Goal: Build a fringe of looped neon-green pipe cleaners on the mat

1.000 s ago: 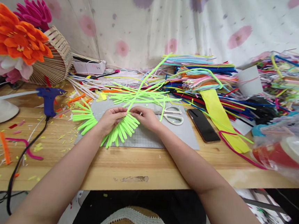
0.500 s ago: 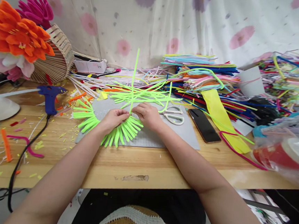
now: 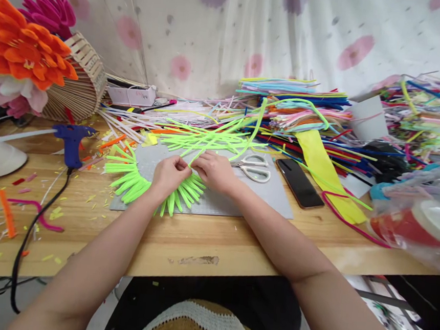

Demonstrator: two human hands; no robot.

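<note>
A fan-shaped strip of lime-green pipe cleaner loops (image 3: 135,186) curves over the front left of a grey cutting mat (image 3: 247,203). My left hand (image 3: 170,176) is closed in a pinch at the strip's upper right edge. Right beside it, fingertips almost touching, my right hand (image 3: 215,172) pinches a green pipe cleaner at the same spot. The fingers partly hide the join. Behind both hands lies a pile of loose lime-green pipe cleaners (image 3: 206,141). White-handled scissors (image 3: 256,173) rest on the mat just right of my right hand.
A blue glue gun (image 3: 72,144) stands at left, its black cord hanging over the table edge. A phone (image 3: 299,183) and yellow strip (image 3: 318,168) lie at right. Bundles of coloured pipe cleaners (image 3: 305,111) fill the back. A basket (image 3: 85,78) with fuzzy flowers (image 3: 29,51) is far left.
The long green pipe cleaner that stood upright between my hands no longer stands there; it appears bent over to the right. My hands stay close together over the strip.
</note>
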